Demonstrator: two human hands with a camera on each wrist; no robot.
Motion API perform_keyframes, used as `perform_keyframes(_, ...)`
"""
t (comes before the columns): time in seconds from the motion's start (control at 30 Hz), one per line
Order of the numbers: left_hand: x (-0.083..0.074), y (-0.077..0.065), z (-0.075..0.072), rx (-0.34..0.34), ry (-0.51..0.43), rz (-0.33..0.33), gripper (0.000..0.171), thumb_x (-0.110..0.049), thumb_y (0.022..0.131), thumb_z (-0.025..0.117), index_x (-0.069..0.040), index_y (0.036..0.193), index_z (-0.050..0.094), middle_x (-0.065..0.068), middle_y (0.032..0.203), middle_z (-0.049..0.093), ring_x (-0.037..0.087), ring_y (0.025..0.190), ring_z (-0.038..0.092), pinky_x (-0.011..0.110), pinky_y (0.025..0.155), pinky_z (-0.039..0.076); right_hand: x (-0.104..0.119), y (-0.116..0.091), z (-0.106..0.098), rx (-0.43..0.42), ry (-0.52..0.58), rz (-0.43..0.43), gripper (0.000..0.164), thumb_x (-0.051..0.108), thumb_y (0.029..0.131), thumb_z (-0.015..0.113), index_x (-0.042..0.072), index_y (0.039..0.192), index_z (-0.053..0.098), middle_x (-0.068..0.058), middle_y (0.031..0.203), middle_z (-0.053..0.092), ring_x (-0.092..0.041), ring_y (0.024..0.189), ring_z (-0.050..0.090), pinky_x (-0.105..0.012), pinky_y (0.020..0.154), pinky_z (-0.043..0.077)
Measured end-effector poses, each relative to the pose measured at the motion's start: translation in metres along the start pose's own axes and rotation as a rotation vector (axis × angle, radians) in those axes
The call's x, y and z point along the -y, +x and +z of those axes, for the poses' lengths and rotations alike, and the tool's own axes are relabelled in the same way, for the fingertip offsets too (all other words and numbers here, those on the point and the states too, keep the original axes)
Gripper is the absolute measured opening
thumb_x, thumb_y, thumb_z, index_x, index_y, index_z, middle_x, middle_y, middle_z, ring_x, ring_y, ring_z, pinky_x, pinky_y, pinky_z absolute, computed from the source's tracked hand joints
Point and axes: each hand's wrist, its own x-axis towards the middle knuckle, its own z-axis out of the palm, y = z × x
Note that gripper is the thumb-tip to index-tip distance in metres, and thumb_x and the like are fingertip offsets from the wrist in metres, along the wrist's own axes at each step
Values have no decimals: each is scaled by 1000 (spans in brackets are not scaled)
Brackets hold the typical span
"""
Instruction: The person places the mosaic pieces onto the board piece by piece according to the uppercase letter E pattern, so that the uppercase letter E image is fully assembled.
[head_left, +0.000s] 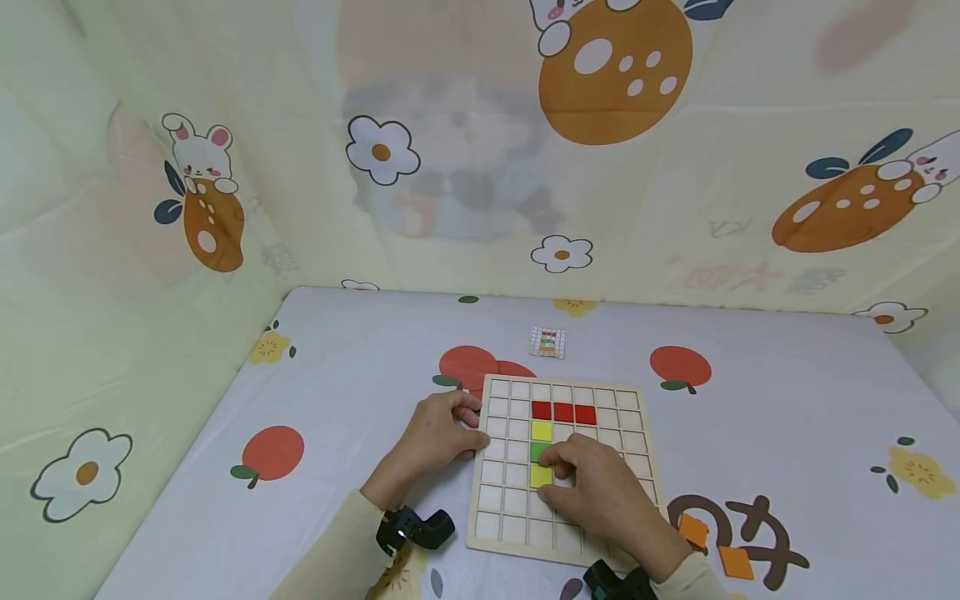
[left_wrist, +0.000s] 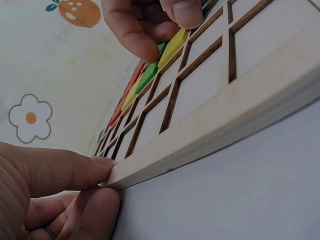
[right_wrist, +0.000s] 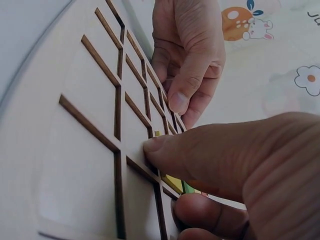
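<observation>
A light wooden grid board lies on the table. Its cells hold a row of red tiles. Below the row's left end runs a column: an upper yellow tile, a green tile and a lower yellow tile. My right hand pinches the lower yellow tile between thumb and index finger, at its cell. In the left wrist view, the right thumb touches that tile's edge. My left hand grips the board's left edge, thumb on the rim and other fingers beside it.
A small card with a coloured grid pattern lies behind the board. Two loose orange tiles lie right of the board, near the right forearm. A printed cloth covers the table, and patterned fabric walls stand behind and at the sides.
</observation>
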Motion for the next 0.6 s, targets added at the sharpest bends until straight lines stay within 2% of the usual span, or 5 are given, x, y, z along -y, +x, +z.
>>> perform_keyframes(0.17,-2,-1,0,1,1,-5,40,-1,82,83,2,119,67,6,91,63,15,67,63,27,60,61,3,-1,-2,1,-34,15,37,14,71,94,17,105,80,5,84,53,-13,78,48,-28,67,41)
perform_keyframes(0.37,-3,-1,1,0,-1,-9,40,-1,83,83,1,119,67,7,92,63,16,68,63,27,60,61,0,-7,-15,3,-44,48,56,18,71,93,17,124,75,-1,106,58,-16,87,51,-30,70,47)
perform_keyframes(0.6,-2,-1,1,-5,0,-22,40,-1,83,83,1,119,67,7,92,63,16,68,63,27,60,60,-28,-22,-43,-37,-89,84,64,23,73,92,12,133,70,-9,119,61,-20,89,54,-31,67,47)
